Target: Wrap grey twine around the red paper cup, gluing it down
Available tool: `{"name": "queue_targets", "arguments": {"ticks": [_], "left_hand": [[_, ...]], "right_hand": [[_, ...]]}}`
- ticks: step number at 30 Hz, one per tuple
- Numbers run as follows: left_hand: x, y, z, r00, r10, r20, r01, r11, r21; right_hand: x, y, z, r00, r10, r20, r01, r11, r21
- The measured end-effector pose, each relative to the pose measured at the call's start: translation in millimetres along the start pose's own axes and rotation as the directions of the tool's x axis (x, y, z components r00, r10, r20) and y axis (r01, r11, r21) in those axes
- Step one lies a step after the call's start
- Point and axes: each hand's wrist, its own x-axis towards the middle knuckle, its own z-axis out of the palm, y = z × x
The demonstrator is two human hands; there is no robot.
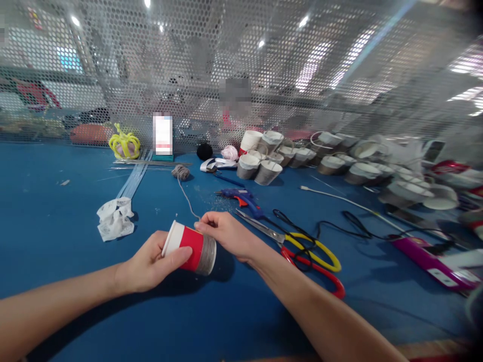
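My left hand point(151, 264) grips a red paper cup point(189, 248) lying on its side, its white rim to the left and its bottom end wrapped in grey twine. My right hand point(226, 234) pinches the twine at the cup's upper edge. The grey twine point(185, 193) runs back over the blue table to a small ball of twine point(181, 172). Both hands hover low over the table's near middle.
Scissors with yellow and red handles point(302, 246) lie right of my hands, a blue glue gun point(241, 196) behind them. Several twine-wrapped cups point(264, 161) are piled at the back. White lace point(115, 217) lies left; black cables and a magenta tool point(426, 254) right. A mesh screen backs the table.
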Motion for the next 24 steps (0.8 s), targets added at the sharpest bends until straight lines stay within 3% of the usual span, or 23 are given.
{"name": "queue_targets", "arguments": {"ticks": [13,24], "left_hand": [[1.5,0.1,2.0,0.996,-0.075,-0.043,0.065,0.978,-0.196],[-0.1,4.5,3.6,0.996,-0.07,-0.054,0.056,0.973,-0.224]], "right_hand": [[0.0,-2.1,1.8,0.999,0.049,0.018,-0.05,0.997,0.064],[0.9,0.3,2.5,0.998,0.051,0.028,-0.053,0.995,0.084]]}}
